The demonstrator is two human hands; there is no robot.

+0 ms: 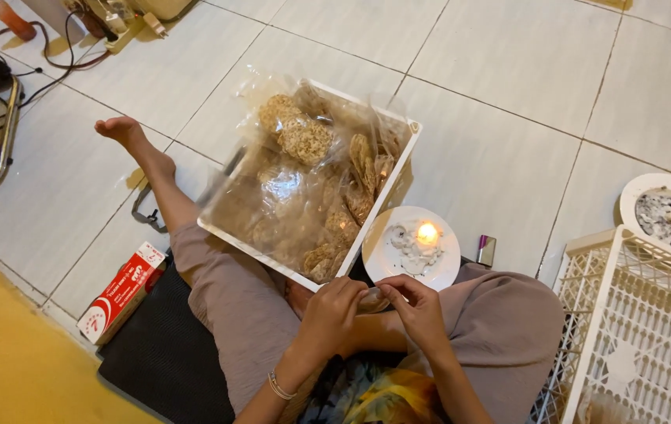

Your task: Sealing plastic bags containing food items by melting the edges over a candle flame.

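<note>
Just behind the white tray (398,177) of bagged crackers, the left hand (334,308) and right hand (418,308) pinch a small cracker bag (372,298) shut beside the lit candle (427,233), whose flame could scorch plastic or fingers.

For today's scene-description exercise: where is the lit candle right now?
In the head view, the lit candle stands on a white plate on the floor, beside the white tray of bagged crackers, just beyond both hands.
</note>
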